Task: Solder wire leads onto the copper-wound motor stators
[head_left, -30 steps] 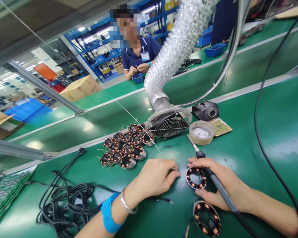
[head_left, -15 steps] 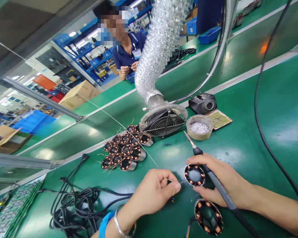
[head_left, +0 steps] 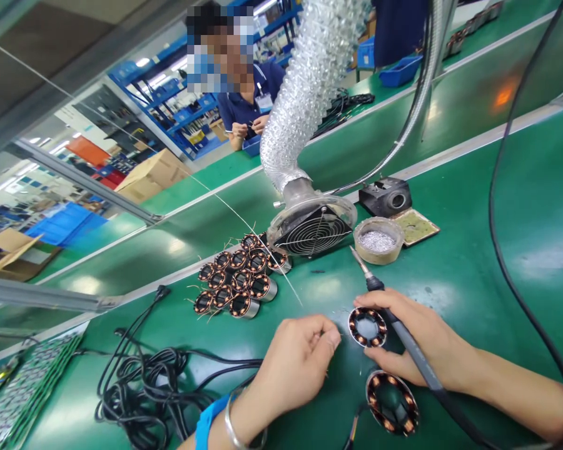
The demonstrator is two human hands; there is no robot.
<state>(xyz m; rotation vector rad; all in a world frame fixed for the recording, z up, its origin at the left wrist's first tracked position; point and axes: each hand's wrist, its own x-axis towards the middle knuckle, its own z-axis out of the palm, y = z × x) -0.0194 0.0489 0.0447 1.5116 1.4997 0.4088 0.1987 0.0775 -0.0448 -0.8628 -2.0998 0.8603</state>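
My right hand [head_left: 426,337] is closed around a soldering iron [head_left: 406,337], its bare tip pointing up and left. The thumb and forefinger of that hand also grip a small ring-shaped motor stator [head_left: 367,327] with copper windings. Just left of the stator, my left hand [head_left: 300,353] is pinched shut; the thin wire in its fingertips is mostly hidden. A pale thin strand [head_left: 281,270] slants down from the upper left and ends above this hand. Below the held stator, a second stator [head_left: 393,403] lies on the green bench with coloured leads [head_left: 351,431] at its side.
Several stators [head_left: 241,281] stand grouped beside a fume extractor [head_left: 312,228] with a foil duct [head_left: 300,94]. A round tub of metal shavings [head_left: 378,240], a sponge tray [head_left: 415,226] and an iron holder [head_left: 385,195] sit right. Coiled black cables [head_left: 145,387] lie left. A co-worker [head_left: 248,94] sits opposite.
The view has shifted slightly. My left hand has turned a little, and the wire tip seen earlier at its fingers is now hardly visible. My right hand keeps the same grip.
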